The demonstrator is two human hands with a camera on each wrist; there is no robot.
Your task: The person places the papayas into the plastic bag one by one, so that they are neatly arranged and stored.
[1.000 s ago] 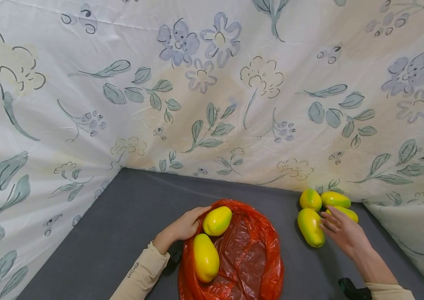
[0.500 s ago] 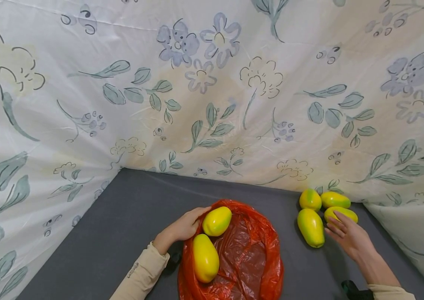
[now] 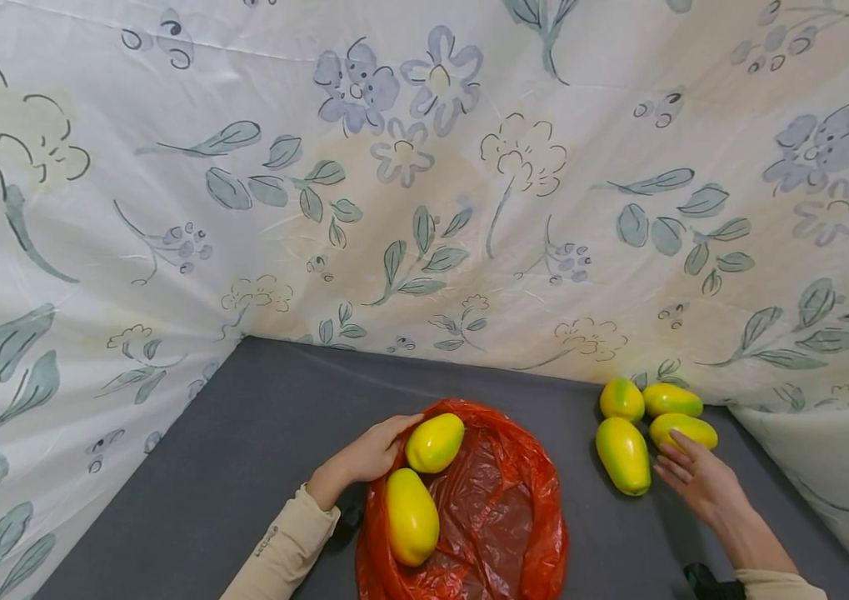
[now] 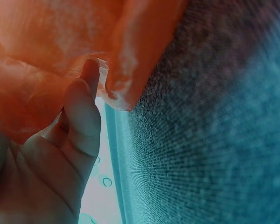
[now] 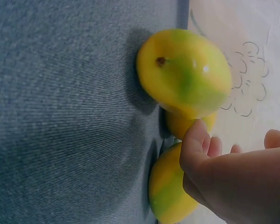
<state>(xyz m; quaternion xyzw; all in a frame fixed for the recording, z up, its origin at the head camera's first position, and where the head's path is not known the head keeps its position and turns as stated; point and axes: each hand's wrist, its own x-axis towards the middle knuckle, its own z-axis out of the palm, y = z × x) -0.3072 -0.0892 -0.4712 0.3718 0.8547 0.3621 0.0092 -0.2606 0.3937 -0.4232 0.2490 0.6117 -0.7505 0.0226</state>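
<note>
A red plastic bag [image 3: 495,508] lies on the table with its mouth spread wide. My left hand [image 3: 366,452] grips its left rim; in the left wrist view its fingers [image 4: 84,116] bend against the thin plastic. Inside, along the left wall, lie two smooth yellow-green papayas, one small [image 3: 435,442] and one larger [image 3: 412,517]. On the right, my right hand [image 3: 705,482] holds nothing, its fingers loosely extended beside a papaya [image 3: 684,430] and another one [image 3: 622,456]. Whether the fingertips touch the fruit I cannot tell.
Two further papayas, one upright-looking [image 3: 621,400] and one lying sideways [image 3: 673,399], sit behind, close to the floral cloth [image 3: 424,208]. That cloth walls the dark grey table [image 3: 267,417] at the back and both sides.
My right hand has shifted slightly right and back toward me, baring more of the front right papaya. My left hand, the bag and the fruit have stayed put.
</note>
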